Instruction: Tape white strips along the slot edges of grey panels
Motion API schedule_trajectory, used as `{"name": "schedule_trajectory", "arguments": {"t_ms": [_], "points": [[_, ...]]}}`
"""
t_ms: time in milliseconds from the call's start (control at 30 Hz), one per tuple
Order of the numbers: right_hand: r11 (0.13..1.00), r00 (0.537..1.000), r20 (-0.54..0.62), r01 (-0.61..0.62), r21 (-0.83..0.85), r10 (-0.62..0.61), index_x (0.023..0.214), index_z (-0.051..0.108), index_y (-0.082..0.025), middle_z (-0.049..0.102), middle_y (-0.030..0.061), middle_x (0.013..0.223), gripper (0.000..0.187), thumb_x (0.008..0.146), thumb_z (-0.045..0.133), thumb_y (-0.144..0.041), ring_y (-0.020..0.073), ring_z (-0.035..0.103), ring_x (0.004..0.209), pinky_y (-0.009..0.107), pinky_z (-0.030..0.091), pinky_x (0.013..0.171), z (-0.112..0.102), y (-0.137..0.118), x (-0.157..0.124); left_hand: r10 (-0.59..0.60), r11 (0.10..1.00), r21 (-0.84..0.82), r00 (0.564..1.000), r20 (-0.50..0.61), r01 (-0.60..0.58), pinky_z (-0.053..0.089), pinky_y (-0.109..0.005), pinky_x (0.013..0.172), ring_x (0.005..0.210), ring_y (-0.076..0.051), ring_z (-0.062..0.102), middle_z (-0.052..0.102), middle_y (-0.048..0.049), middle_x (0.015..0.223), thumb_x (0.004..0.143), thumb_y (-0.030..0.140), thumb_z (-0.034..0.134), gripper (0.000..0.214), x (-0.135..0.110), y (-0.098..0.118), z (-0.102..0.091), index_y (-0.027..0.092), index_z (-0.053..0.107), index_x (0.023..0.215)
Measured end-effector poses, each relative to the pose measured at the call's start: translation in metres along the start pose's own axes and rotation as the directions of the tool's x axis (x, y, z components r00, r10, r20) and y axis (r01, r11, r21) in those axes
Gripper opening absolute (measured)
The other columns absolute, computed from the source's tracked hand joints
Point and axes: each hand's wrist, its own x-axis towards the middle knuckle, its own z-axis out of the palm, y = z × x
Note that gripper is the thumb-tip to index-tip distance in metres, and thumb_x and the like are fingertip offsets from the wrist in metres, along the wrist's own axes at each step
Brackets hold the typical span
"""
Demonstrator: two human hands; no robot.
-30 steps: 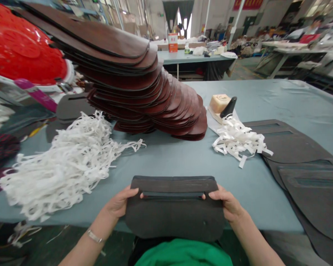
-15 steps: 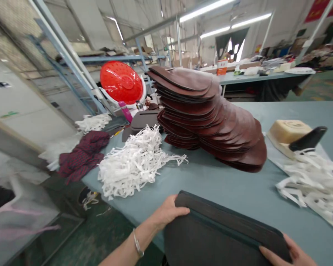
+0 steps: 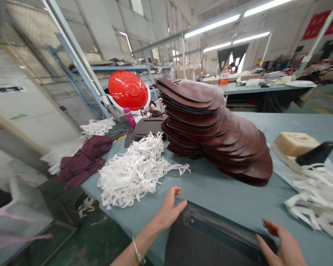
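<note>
A dark, black-grey leather-like panel (image 3: 211, 242) with rounded corners and a long raised strip along its far edge lies at the near edge of the table. At its far left corner is my left hand (image 3: 168, 212), thumb against the corner and fingers lifted and apart. My right hand (image 3: 284, 245) is at the panel's right end, thumb and forefinger spread, the thumb close to the strip. The panel's near part runs out of view. Beyond it stands a tall, leaning stack of dark brown leather pieces (image 3: 224, 129).
A heap of white strips (image 3: 133, 170) lies left of the stack. At right are a cream-coloured block (image 3: 296, 144), a black-handled tool (image 3: 316, 153) and more white strips (image 3: 319, 195). A red basket (image 3: 129, 90) and crumpled striped cloth (image 3: 84, 160) are at left.
Both hands have loosened from the panel; their fingers have spread and lifted off its far edge. The view has tilted slightly upward, so the scene sits lower.
</note>
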Motion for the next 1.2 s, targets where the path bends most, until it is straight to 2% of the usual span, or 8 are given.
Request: {"name": "schedule_trajectory", "arguments": {"t_ms": [167, 233, 433, 567, 800, 900, 1067, 1200], "points": [[0.925, 0.964, 0.219, 0.058, 0.377, -0.149, 0.099, 0.06, -0.021, 0.065, 0.0063, 0.089, 0.039, 0.073, 0.053, -0.05, 0.0208, 0.062, 0.078, 0.037, 0.049, 0.074, 0.074, -0.092, 0.052, 0.266, 0.95, 0.225, 0.938, -0.222, -0.216, 0.035, -0.043, 0.099, 0.114, -0.024, 0.047, 0.051, -0.0093, 0.115, 0.08, 0.025, 0.055, 0.034, 0.042, 0.003, -0.007, 0.021, 0.047, 0.112], [0.833, 0.932, 0.333, -0.068, 0.549, -0.144, 0.1, 0.059, -0.021, 0.064, 0.0017, 0.072, 0.04, 0.072, 0.054, -0.048, 0.0182, 0.06, 0.065, 0.035, 0.049, 0.064, 0.11, -0.128, 0.077, 0.372, 0.909, 0.295, 0.893, -0.253, -0.295, 0.034, -0.045, 0.1, 0.114, -0.024, 0.046, 0.051, -0.0097, 0.115, 0.079, 0.02, 0.052, 0.037, 0.058, 0.009, -0.004, 0.021, 0.045, 0.115], [0.778, 0.906, 0.401, -0.153, 0.609, -0.136, 0.085, 0.055, -0.021, 0.059, -0.0002, 0.065, 0.033, 0.071, 0.051, -0.05, 0.0126, 0.057, 0.051, 0.03, 0.049, 0.051, 0.181, -0.175, 0.107, 0.495, 0.72, 0.594, 0.866, -0.077, -0.359, 0.023, -0.048, 0.106, 0.127, -0.028, 0.033, 0.044, -0.0126, 0.131, 0.074, 0.005, 0.045, 0.062, 0.09, 0.012, 0.01, 0.021, 0.038, 0.133], [0.86, 0.888, 0.452, -0.161, 0.484, -0.088, 0.069, 0.053, -0.02, 0.051, -0.0036, 0.048, 0.025, 0.069, 0.053, -0.045, 0.0117, 0.048, 0.04, 0.026, 0.041, 0.042, 0.157, -0.149, 0.083, 0.428, 0.565, 0.781, 0.904, -0.002, -0.266, 0.017, -0.05, 0.106, 0.127, -0.027, 0.033, 0.054, -0.0075, 0.119, 0.08, 0.008, 0.043, 0.036, 0.097, -0.003, -0.009, 0.025, 0.06, 0.106], [0.979, 0.941, 0.338, -0.064, 0.191, -0.005, 0.064, 0.056, -0.021, 0.053, -0.003, 0.05, 0.017, 0.07, 0.053, -0.037, 0.0125, 0.046, 0.049, 0.025, 0.032, 0.051, 0.046, -0.081, 0.048, 0.32, 0.628, 0.768, 0.941, -0.112, -0.123, 0.022, -0.05, 0.102, 0.119, -0.029, 0.038, 0.052, -0.0123, 0.12, 0.077, 0.009, 0.048, 0.038, 0.098, -0.008, -0.056, 0.02, 0.055, 0.113], [0.991, 0.946, 0.322, -0.017, 0.133, -0.027, 0.065, 0.057, -0.022, 0.056, -0.0023, 0.057, 0.017, 0.072, 0.052, -0.037, 0.0139, 0.048, 0.056, 0.026, 0.033, 0.056, 0.036, -0.083, 0.032, 0.406, 0.64, 0.722, 0.914, -0.027, -0.263, 0.018, -0.047, 0.105, 0.128, -0.029, 0.031, 0.045, -0.0121, 0.131, 0.072, 0.01, 0.055, 0.054, 0.079, 0.02, -0.027, 0.02, 0.046, 0.125], [0.979, 0.933, 0.312, 0.137, 0.154, -0.179, 0.074, 0.056, -0.021, 0.057, -0.0019, 0.064, 0.02, 0.08, 0.043, -0.036, 0.0139, 0.049, 0.061, 0.026, 0.036, 0.061, 0.047, -0.102, 0.011, 0.488, 0.579, 0.437, 0.722, 0.49, -0.688, 0.017, -0.042, 0.108, 0.123, -0.021, 0.042, 0.056, -0.0068, 0.12, 0.087, 0.029, 0.046, 0.035, 0.032, 0.059, 0.046, 0.024, 0.047, 0.122], [0.996, 0.966, 0.243, 0.073, 0.043, -0.081, 0.075, 0.056, -0.021, 0.058, -0.0014, 0.066, 0.025, 0.083, 0.042, -0.041, 0.0139, 0.05, 0.061, 0.026, 0.036, 0.06, 0.025, -0.088, 0.001, 0.305, 0.676, 0.435, 0.763, 0.57, -0.595, 0.035, -0.034, 0.094, 0.088, -0.016, 0.057, 0.064, -0.0024, 0.086, 0.096, 0.034, 0.03, 0.032, 0.024, 0.052, 0.051, 0.02, 0.059, 0.093]]}}
